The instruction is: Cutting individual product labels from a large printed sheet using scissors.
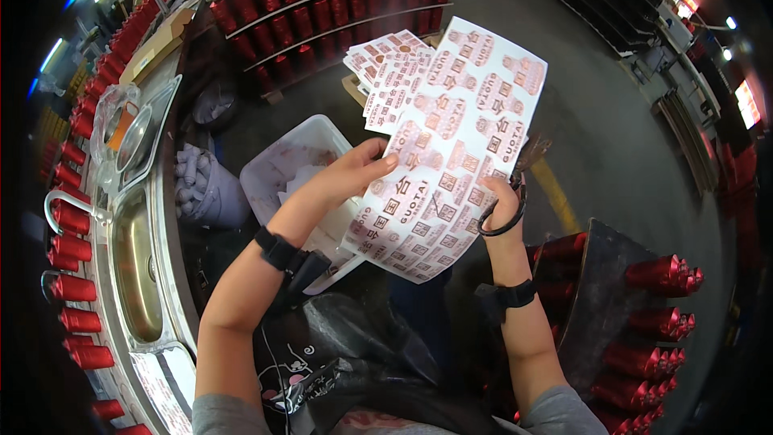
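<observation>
A large white sheet (pixel 451 145) printed with reddish-brown characters and label shapes is held up, tilted, in front of me. My left hand (pixel 362 167) pinches its left edge, thumb on the printed face. At the lower right edge, my right hand (pixel 503 203) grips the same sheet, thumb on top. A black curved loop (pixel 509 229), looking like a scissors handle, hangs around the right hand's fingers; the rest of it is hidden. Behind the sheet, a stack of similar printed sheets (pixel 394 80) rests on a box.
Below my left arm stands a white plastic bin (pixel 266 165) with pale material inside. Beside it is a bucket of whitish pieces (pixel 211 193). A sink (pixel 137 266) and metal trays (pixel 138 133) line the left counter. Racks of red bottles (pixel 314 8) stand ahead, more red bottles (pixel 656 322) at right.
</observation>
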